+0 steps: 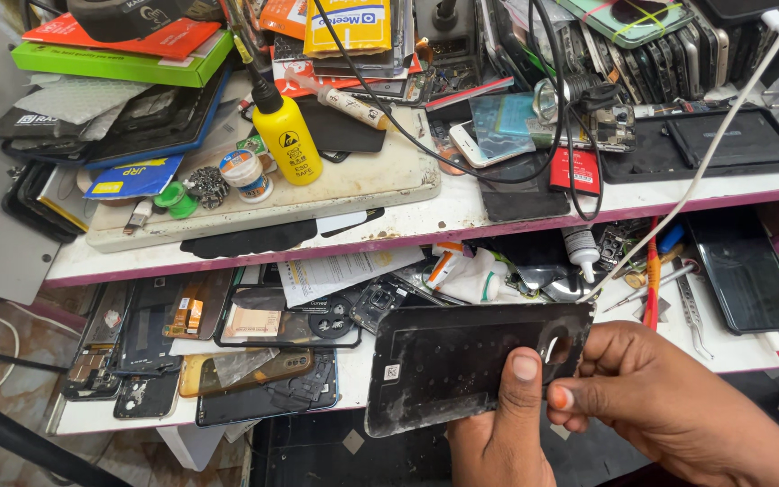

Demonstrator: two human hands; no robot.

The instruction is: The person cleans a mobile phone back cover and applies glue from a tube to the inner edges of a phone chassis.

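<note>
Black and scuffed, the phone back panel [462, 361] sits low in the middle of the view, held in the air just in front of the lower bench [723, 347] rather than resting on it. Its long axis runs nearly level, left to right, tipped slightly up toward the right, where the camera cutout lies. The left hand [502, 433] comes up from below, thumb pressed flat on the panel's inner face near its right third, the fingers hidden behind, so it is clamped on the panel. The right hand [655, 397] comes in from the right and closes on the panel's right end beside the cutout, one fingertip against the edge. Both hands therefore grip the same end, and the left two thirds of the panel juts out free toward the left. Beyond it on the lower bench lie stripped phone frames [146, 352], a pair of tweezers [691, 311] and a red-handled screwdriver [652, 280]; on the upper shelf [462, 216] stands a yellow squeeze bottle [288, 137] among boxes and cables.
</note>
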